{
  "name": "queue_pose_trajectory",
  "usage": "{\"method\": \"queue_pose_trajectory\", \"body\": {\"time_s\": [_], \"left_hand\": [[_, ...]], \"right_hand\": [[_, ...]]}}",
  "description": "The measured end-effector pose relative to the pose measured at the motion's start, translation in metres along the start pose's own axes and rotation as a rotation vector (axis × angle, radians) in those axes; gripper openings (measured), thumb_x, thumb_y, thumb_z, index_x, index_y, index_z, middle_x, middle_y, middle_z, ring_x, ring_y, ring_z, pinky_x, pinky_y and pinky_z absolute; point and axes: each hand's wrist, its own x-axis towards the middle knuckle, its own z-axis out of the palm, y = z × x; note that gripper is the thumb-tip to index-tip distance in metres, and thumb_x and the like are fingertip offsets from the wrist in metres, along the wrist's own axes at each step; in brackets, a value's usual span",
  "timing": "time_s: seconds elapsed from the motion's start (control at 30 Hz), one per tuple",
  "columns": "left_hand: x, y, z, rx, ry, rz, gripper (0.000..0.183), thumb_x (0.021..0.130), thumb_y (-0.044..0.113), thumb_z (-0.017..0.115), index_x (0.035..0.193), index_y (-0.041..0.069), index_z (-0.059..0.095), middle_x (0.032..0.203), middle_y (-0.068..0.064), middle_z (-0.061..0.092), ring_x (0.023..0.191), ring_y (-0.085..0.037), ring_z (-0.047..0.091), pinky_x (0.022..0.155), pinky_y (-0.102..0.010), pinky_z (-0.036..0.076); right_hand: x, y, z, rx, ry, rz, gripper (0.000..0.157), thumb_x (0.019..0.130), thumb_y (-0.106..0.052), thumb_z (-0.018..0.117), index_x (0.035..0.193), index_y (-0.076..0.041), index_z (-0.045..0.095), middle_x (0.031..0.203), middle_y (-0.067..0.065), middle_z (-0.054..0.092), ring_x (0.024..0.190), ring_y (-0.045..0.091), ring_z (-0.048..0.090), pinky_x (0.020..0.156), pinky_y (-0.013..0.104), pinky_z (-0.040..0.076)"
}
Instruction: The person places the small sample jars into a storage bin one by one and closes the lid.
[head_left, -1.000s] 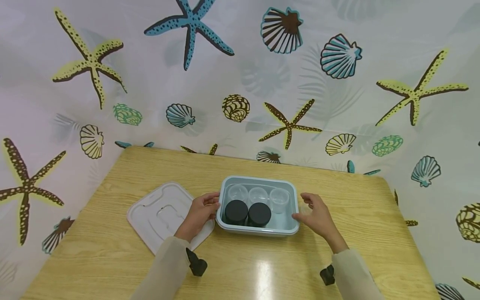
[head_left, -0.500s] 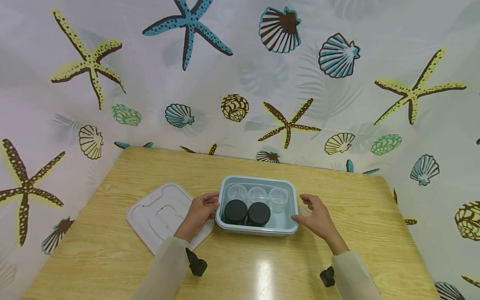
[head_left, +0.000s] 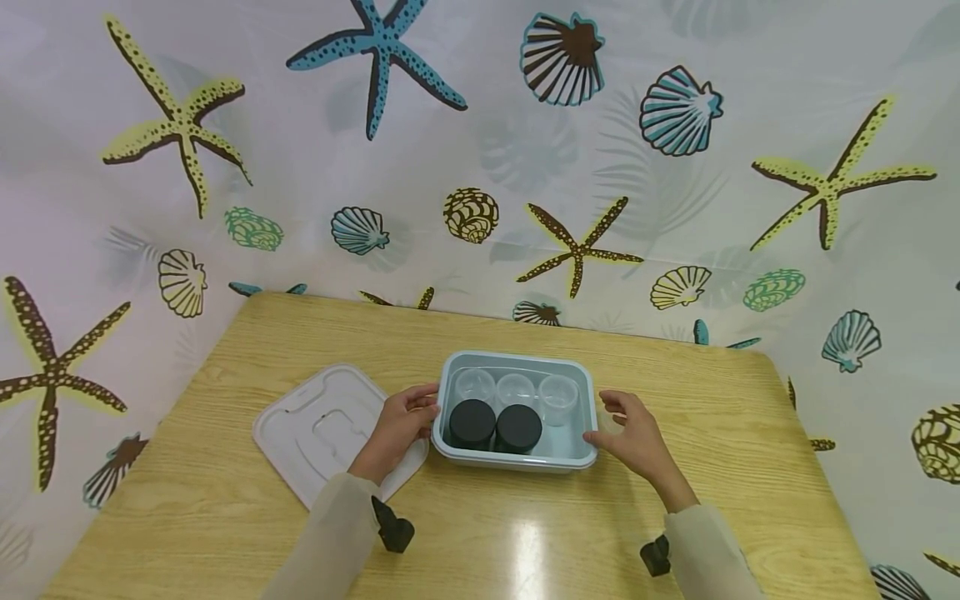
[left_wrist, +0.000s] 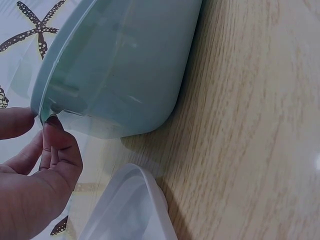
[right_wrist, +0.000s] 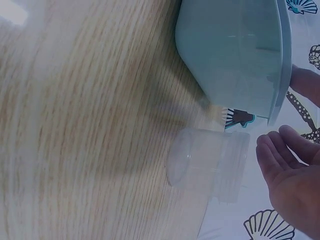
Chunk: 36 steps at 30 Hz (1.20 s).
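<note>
A light blue plastic tub (head_left: 517, 462) stands on the table with its top uncovered. Three clear jars (head_left: 558, 393) sit along its far side, and two jars with black lids (head_left: 472, 425) are at its near left. My left hand (head_left: 397, 425) pinches the tub's left rim, its thumb and bent fingertips meeting there in the left wrist view. At the right end, my right hand (head_left: 633, 433) has its thumb on the rim while the other fingers curve loosely apart from it. Beside that end, another clear jar (right_wrist: 207, 160) stands upright on the table.
A white lid (head_left: 322, 425) lies flat on the wooden table (head_left: 675, 400), left of the tub and partly under my left forearm. Behind the table hangs a cloth (head_left: 420, 183) printed with shells and starfish.
</note>
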Motion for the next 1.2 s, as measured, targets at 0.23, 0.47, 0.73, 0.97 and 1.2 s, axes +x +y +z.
{"method": "queue_pose_trajectory", "body": {"time_s": [0.23,0.47,0.73,0.97,1.2], "left_hand": [[0.000,0.000,-0.001,-0.004,-0.005,0.010,0.041,0.095,0.004,0.052,0.136,0.002,0.049,0.113,-0.014,0.055,0.078,-0.008,0.053,0.065,-0.022,0.046],[0.001,0.001,-0.001,0.002,0.000,-0.006,0.041,0.095,0.004,0.052,0.136,0.004,0.049,0.115,-0.014,0.055,0.080,-0.009,0.053,0.067,-0.023,0.046],[0.001,-0.001,-0.001,0.001,-0.001,-0.003,0.041,0.095,0.004,0.052,0.136,0.003,0.049,0.115,-0.015,0.055,0.078,-0.009,0.053,0.065,-0.022,0.046],[0.003,-0.001,-0.001,0.003,0.004,-0.008,0.041,0.095,0.004,0.053,0.136,0.004,0.050,0.112,-0.011,0.056,0.079,-0.009,0.053,0.066,-0.023,0.047],[0.001,0.000,0.000,0.003,0.004,-0.008,0.041,0.095,0.004,0.053,0.135,0.003,0.050,0.112,-0.011,0.056,0.079,-0.009,0.053,0.066,-0.023,0.047]], "right_hand": [[0.001,0.001,-0.003,-0.036,0.012,0.005,0.065,0.080,-0.013,0.074,0.134,0.006,0.044,0.134,0.024,0.047,0.123,0.038,0.047,0.105,0.047,0.039],[0.003,0.002,-0.007,-0.055,0.021,0.012,0.065,0.080,-0.013,0.073,0.135,0.006,0.043,0.135,0.024,0.046,0.125,0.039,0.046,0.106,0.048,0.038],[0.004,0.004,-0.008,-0.055,0.038,0.024,0.064,0.081,-0.012,0.072,0.135,0.006,0.043,0.135,0.024,0.045,0.125,0.038,0.045,0.107,0.048,0.037],[0.004,0.005,-0.011,-0.048,0.054,0.021,0.064,0.081,-0.012,0.072,0.134,0.008,0.043,0.134,0.025,0.045,0.124,0.039,0.045,0.107,0.049,0.036],[0.003,0.008,-0.013,-0.045,0.069,0.030,0.064,0.080,-0.012,0.073,0.134,0.007,0.043,0.134,0.025,0.045,0.124,0.039,0.045,0.107,0.049,0.036]]}}
